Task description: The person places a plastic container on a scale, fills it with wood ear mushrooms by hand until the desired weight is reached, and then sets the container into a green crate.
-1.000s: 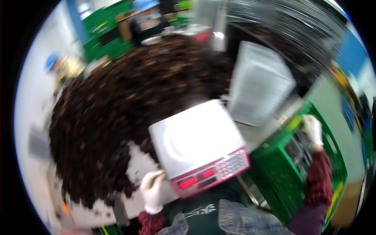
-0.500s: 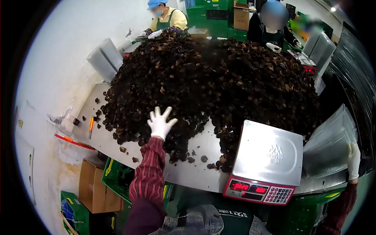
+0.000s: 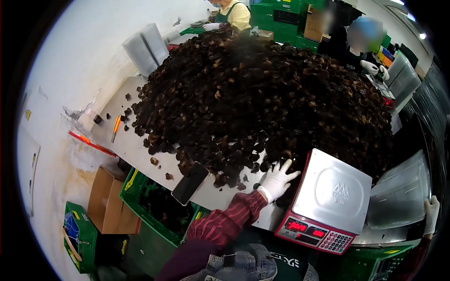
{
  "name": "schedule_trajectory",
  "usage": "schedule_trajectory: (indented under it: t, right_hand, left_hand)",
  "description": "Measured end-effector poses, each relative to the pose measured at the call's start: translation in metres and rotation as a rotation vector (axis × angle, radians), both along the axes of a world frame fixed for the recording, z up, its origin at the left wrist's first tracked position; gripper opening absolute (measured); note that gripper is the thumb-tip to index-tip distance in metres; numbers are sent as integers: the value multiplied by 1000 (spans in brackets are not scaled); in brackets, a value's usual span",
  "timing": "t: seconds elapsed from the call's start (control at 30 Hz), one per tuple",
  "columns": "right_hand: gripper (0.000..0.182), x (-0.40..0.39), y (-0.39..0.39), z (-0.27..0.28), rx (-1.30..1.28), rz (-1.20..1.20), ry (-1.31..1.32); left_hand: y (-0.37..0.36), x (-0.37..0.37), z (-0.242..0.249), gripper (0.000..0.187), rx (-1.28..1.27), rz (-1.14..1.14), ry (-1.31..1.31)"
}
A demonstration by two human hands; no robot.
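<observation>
My left hand [image 3: 279,180], in a white glove, lies with fingers spread at the near edge of a big heap of dark dried wood ear mushrooms [image 3: 262,93]. Just right of it stands a scale [image 3: 335,192] with a bare steel plate and lit red digits. At the far right, my right hand [image 3: 431,215], also gloved, is at the outer edge of a stack of clear plastic boxes [image 3: 398,192]. Its fingers look curled on that edge, though partly hidden. A black phone [image 3: 190,183] rests at the table's front edge, left of my left hand.
An orange utility knife [image 3: 116,127] lies on the table [image 3: 124,100] at left. Below are a green crate [image 3: 133,199] with dark pieces and a cardboard box [image 3: 110,201]. Across the heap, one co-worker in yellow [image 3: 239,16] and another in dark clothes [image 3: 344,47] stand by box stacks.
My left hand has moved right and nearer, from the heap's left front to beside the scale. The phone now shows where my sleeve was. My right hand stays by the plastic boxes.
</observation>
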State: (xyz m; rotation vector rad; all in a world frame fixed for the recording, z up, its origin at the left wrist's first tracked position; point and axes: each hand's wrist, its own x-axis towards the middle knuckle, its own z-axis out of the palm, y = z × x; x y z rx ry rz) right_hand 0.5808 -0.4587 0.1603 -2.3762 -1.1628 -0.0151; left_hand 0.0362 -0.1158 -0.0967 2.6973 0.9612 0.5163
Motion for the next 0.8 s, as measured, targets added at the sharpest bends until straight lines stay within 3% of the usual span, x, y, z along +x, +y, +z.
schedule_trajectory:
  t: [0.03, 0.13, 0.23, 0.27, 0.3, 0.33, 0.37, 0.43, 0.47, 0.53, 0.63, 0.7, 0.73, 0.8]
  right_hand:
    - [25, -1, -1, 3, 122, -9, -12]
    - [18, -40, 2, 19, 452, -43, -27]
    - [15, -143, 32, 20, 388, 28, -285]
    - [16, -191, 51, 15, 365, 90, -357]
    - [16, -226, 62, 6, 268, -95, -200]
    - [15, -228, 58, -32, 481, 154, -83]
    - [20, -279, 76, -35, 240, 243, -425]
    - [33, -328, 103, -72, 197, 374, -522]
    - [34, -343, 111, -92, 142, 399, -448]
    - [21, -356, 121, -132, 112, 456, -481]
    - [29, -370, 127, -146, -82, 528, -383]
    - [39, -381, 127, -134, -49, 376, -188]
    - [39, -380, 124, -129, -52, 372, -189]
    - [55, -372, 110, -122, 167, 254, -132]
  left_hand:
    - [-4, -2, 14, 51, -171, -36, 47]
    - [-8, -19, 25, 46, -165, -115, -106]
    - [3, -45, 40, 37, -113, -92, -316]
    - [12, -57, 53, 35, 44, -46, -320]
    - [30, -71, 58, 33, 80, 5, -289]
    - [42, -84, 50, 34, 189, 194, -240]
    - [45, -96, 49, 39, 201, 454, -146]
    - [63, -116, 13, 46, 179, 760, -31]
    - [70, -123, -7, 48, 185, 882, 38]
    - [59, -110, 4, 51, 12, 803, 122]
    - [39, -78, -2, 49, -2, 504, 17]
    - [26, -63, 15, 48, -112, 296, -36]
    - [27, -60, 11, 42, 97, 226, -133]
    - [54, -72, 34, 33, 18, 117, -437]
